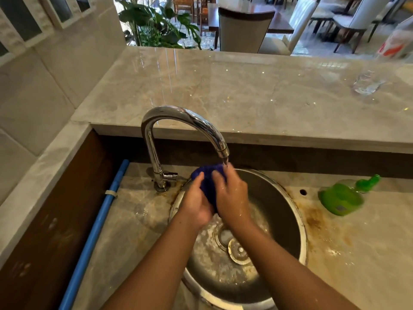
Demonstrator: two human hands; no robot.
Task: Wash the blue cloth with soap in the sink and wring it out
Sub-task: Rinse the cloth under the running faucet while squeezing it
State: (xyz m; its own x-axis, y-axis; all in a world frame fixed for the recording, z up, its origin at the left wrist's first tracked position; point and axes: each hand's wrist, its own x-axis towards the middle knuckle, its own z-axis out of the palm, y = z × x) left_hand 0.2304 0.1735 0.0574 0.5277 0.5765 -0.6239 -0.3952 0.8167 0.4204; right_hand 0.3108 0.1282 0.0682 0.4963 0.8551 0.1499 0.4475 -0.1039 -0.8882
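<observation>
- The round steel sink (pixel 288 211) sits in the near counter.
- The curved faucet (pixel 178 117) arches over its far-left rim.
- The left hand (pixel 196 202) and right hand (pixel 232 198) both clutch the bunched blue cloth (pixel 207 175) under the spout.

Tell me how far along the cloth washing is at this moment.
Done, by the look of it: soaping, since foam lies in the sink and the soap bottle lies on the counter. In hand: the left hand and right hand press the bunched blue cloth together just below the tap spout; whether water runs is unclear. Left: the final wringing out.
</observation>
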